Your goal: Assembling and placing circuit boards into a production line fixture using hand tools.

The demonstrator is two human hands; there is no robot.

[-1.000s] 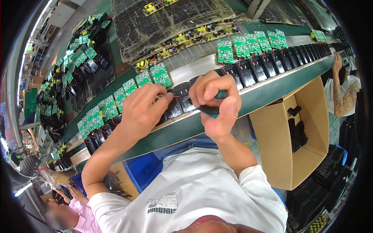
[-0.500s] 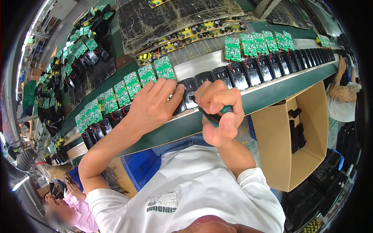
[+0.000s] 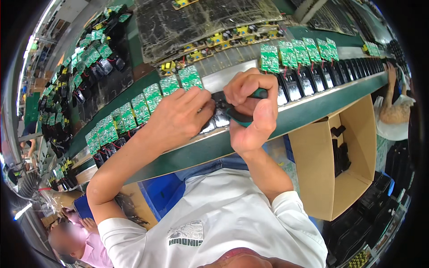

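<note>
My right hand is closed around a hand tool with green-and-black handles, which look like those of pliers or cutters. Its jaws are hidden behind my fingers, close over a black plastic case in the row. On the left of that case my left hand is bent, fingers curled and pressed together at the case's edge. Whatever it pinches is out of sight. Just beyond the left fingers stands a green circuit board, propped up behind the row.
Black cases with wired green boards line the green-edged bench on both sides. A worn dark board lies behind. Below right stands an open cardboard box with black parts. Other people sit at both sides.
My right hand has shifted slightly up and away from me with the tool, its handles now spread wider apart. My left hand has barely moved. At lower left, the person in pink has leaned.
</note>
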